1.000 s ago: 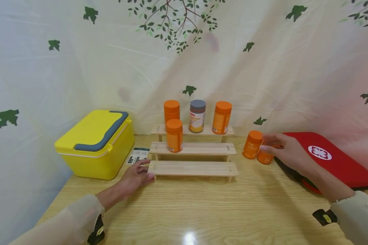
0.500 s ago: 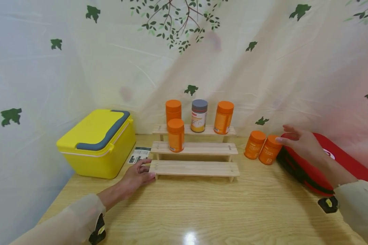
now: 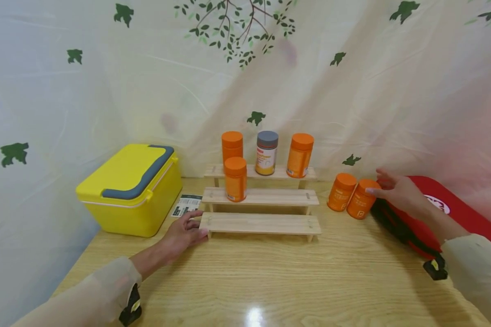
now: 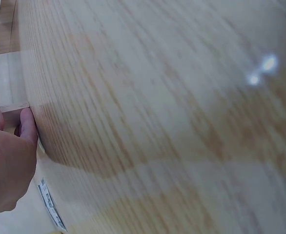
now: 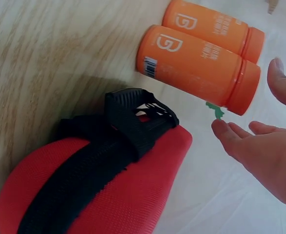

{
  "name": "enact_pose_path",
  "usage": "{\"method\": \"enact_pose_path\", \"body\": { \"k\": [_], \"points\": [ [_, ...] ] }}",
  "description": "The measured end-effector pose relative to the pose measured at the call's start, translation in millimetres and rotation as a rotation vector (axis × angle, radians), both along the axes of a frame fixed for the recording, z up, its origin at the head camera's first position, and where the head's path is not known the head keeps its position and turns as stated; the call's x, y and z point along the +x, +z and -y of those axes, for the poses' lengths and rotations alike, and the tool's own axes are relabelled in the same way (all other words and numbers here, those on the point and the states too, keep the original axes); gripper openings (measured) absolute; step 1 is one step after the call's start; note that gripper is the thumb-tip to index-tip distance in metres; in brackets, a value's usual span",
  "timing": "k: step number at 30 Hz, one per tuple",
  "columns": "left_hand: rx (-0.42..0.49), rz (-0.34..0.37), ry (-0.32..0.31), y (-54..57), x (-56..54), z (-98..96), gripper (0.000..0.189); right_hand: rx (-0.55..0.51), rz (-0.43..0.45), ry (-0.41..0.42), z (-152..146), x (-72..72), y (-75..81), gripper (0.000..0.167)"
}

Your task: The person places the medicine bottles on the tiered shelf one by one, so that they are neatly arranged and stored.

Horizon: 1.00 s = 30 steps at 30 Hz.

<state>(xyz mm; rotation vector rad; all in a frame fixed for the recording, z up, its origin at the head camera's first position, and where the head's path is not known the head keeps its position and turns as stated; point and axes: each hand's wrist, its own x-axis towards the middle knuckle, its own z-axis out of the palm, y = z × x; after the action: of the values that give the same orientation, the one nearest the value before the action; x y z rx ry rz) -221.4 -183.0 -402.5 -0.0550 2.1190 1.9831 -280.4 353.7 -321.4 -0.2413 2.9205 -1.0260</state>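
Observation:
A three-tier wooden display rack point(image 3: 262, 222) stands mid-table. My left hand point(image 3: 182, 234) pinches the left end of its lowest step; in the left wrist view the fingertips point(image 4: 29, 122) lie at the step's leg. To the right, two orange bottles point(image 3: 340, 193) point(image 5: 196, 68) stand side by side on the table. My right hand point(image 3: 405, 195) is behind the right-hand one, fingers and thumb spread apart near its cap, holding nothing. On the rack's top step are an orange bottle point(image 3: 232, 144), a grey-capped bottle point(image 3: 266, 154) and another orange bottle point(image 3: 299, 156); the middle step bears one orange bottle point(image 3: 235, 180).
At the left sits a yellow box point(image 3: 127, 190) with a blue-grey handle, a printed card point(image 3: 187, 205) lying beside it. A red zip case point(image 3: 466, 213) with a black strap point(image 5: 128, 122) lies under my right forearm. A leaf-patterned cloth point(image 3: 167, 91) hangs behind the table.
My right hand has drawn away from between the two table bottles to the right, uncovering the right-hand one. My left hand stays on the rack.

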Motion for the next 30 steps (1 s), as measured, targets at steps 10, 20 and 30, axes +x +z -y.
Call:
{"method": "enact_pose_path", "body": {
  "k": [10, 20, 30],
  "points": [
    [-0.008, 0.000, -0.014, -1.0, -0.7, 0.7, 0.056, 0.089, -0.037, -0.015, 4.9, -6.0, -15.5, 0.079],
    [-0.005, 0.002, -0.008, -1.0, -0.8, 0.5, 0.058, 0.056, -0.063, -0.004, 9.0, -5.1, -18.2, 0.067],
    [-0.028, 0.008, -0.007, 1.9, 0.9, 0.0, 0.057, 0.052, -0.168, -0.011, 11.5, 4.3, -19.3, 0.061]
  ]
}}
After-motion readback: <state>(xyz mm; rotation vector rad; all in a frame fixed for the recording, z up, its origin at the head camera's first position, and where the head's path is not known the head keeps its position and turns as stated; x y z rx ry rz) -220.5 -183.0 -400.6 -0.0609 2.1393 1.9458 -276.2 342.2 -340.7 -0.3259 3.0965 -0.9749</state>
